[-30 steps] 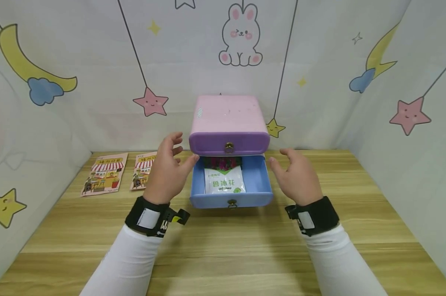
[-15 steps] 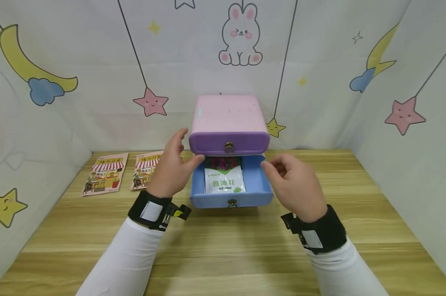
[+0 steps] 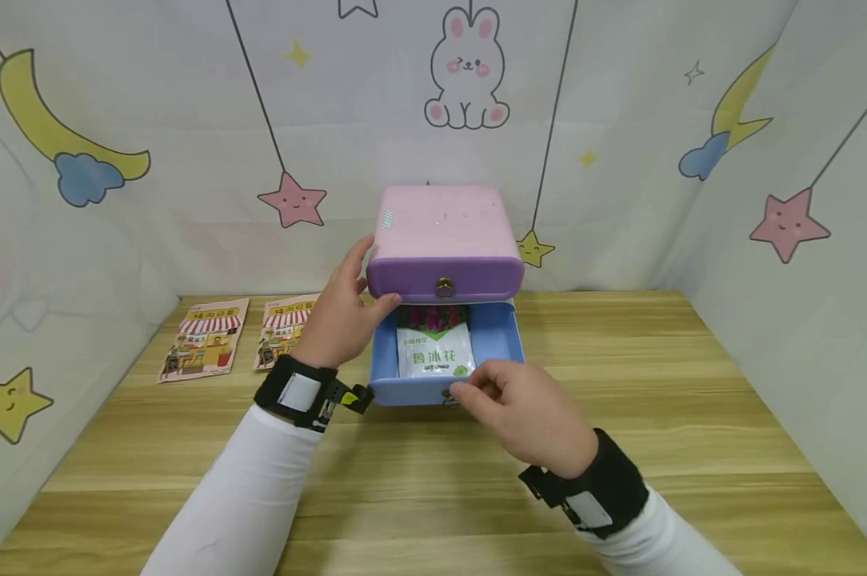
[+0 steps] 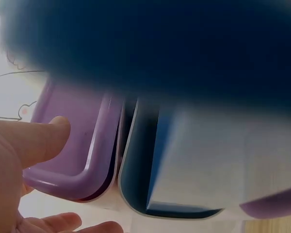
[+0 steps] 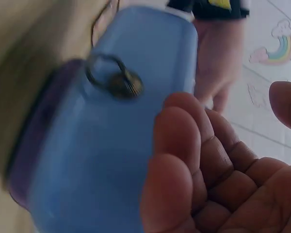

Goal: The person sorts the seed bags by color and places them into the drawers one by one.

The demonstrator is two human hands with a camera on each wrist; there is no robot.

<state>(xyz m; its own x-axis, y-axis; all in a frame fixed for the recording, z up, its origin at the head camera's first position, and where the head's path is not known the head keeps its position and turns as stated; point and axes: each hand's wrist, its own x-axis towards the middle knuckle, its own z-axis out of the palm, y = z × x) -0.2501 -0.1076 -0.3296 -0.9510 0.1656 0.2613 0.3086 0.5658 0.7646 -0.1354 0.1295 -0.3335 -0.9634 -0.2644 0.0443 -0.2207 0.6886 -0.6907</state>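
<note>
A small pink cabinet (image 3: 444, 220) has a purple drawer (image 3: 405, 278) on top, pushed in. Below it, a blue drawer (image 3: 408, 392) stands pulled out, with a white and green packet (image 3: 436, 356) printed with flowers lying inside. My left hand (image 3: 340, 320) is at the cabinet's left side, its thumb extended across the purple front and its fingers alongside. At the blue drawer's front right is my right hand (image 3: 537, 416), fingers loosely bent and thumb apart. Its fingertips are close to the brass ring pull (image 5: 126, 85), which hangs free in the right wrist view.
Two printed packets with a shop-front picture, a left one (image 3: 201, 340) and a right one (image 3: 284, 328), lie on the wooden table (image 3: 419, 496) left of the cabinet. A white cloth backdrop (image 3: 606, 224) with stars and a rabbit surrounds the table.
My right hand has moved from the blue drawer's right side down and left to its front. The left hand has shifted slightly right, closer to the cabinet. The drawers stand as before.
</note>
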